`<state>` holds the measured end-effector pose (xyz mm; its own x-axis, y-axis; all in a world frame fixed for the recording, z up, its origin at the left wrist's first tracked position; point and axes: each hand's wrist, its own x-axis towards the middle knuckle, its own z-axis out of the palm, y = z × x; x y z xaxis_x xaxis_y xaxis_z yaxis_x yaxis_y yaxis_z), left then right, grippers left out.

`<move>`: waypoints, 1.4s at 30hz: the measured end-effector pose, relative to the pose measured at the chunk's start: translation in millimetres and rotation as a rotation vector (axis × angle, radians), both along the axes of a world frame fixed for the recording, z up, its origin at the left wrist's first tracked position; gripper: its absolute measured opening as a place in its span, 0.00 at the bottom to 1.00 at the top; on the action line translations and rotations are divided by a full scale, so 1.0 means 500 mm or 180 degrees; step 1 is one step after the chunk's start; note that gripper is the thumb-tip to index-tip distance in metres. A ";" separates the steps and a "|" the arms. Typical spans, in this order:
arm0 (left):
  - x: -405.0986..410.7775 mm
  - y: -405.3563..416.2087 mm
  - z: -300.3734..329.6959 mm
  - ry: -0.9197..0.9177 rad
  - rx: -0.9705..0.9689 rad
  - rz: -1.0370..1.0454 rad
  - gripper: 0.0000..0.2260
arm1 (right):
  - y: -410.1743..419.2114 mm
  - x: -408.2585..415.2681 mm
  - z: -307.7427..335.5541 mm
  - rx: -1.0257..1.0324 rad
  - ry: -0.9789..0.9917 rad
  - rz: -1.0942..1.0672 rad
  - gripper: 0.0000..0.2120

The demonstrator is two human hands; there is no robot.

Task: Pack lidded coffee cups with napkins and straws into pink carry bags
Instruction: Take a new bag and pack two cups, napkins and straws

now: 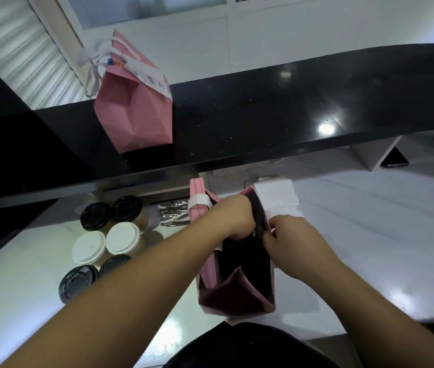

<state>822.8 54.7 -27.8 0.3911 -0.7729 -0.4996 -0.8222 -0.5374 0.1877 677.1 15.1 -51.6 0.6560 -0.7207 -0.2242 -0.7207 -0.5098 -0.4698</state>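
An open pink carry bag [233, 293] stands upright on the white counter in front of me. My left hand [237, 216] reaches down into its mouth, fingers hidden inside the dark interior. My right hand [287, 235] pinches the bag's right rim and holds it open. Several lidded coffee cups [104, 240], with black and white lids, stand to the left. Wrapped straws [173, 215] lie behind them. A stack of white napkins [277, 195] lies behind the bag. What sits inside the bag is hidden.
A packed pink bag [136, 107] with white handles and a receipt stands on the raised black ledge [290, 107]. A banded bundle of flat pink bags [197, 201] lies beside the straws. The white counter [369, 221] stretches to the right.
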 end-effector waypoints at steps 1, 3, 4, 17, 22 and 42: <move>0.004 0.011 0.007 0.0095 -0.0100 0.0049 0.08 | 0.000 0.000 0.000 -0.0025 0.0004 0.0016 0.12; 0.017 0.037 0.017 0.0361 -0.0448 0.0256 0.09 | -0.001 0.001 0.001 -0.0056 0.0001 0.0038 0.12; 0.025 0.053 0.023 0.0475 -0.0699 0.0410 0.10 | -0.002 0.001 0.002 -0.0084 0.0002 0.0055 0.12; 0.057 0.308 0.013 0.0392 -0.1366 0.1359 0.28 | 0.006 0.048 0.030 -0.0975 -0.0202 0.0527 0.19; -0.004 0.270 -0.031 0.0223 -0.1382 0.1384 0.36 | -0.012 0.103 0.045 -0.1519 -0.0273 0.0985 0.23; 0.047 0.231 -0.042 -0.0250 -0.1346 0.1023 0.27 | -0.069 0.153 0.058 -0.0819 0.0632 0.0897 0.08</move>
<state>846.2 170.0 -48.9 0.6648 -0.7355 -0.1304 -0.6490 -0.6551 0.3868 753.8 -19.1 -22.6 0.7975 -0.5683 -0.2024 -0.6000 -0.7822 -0.1678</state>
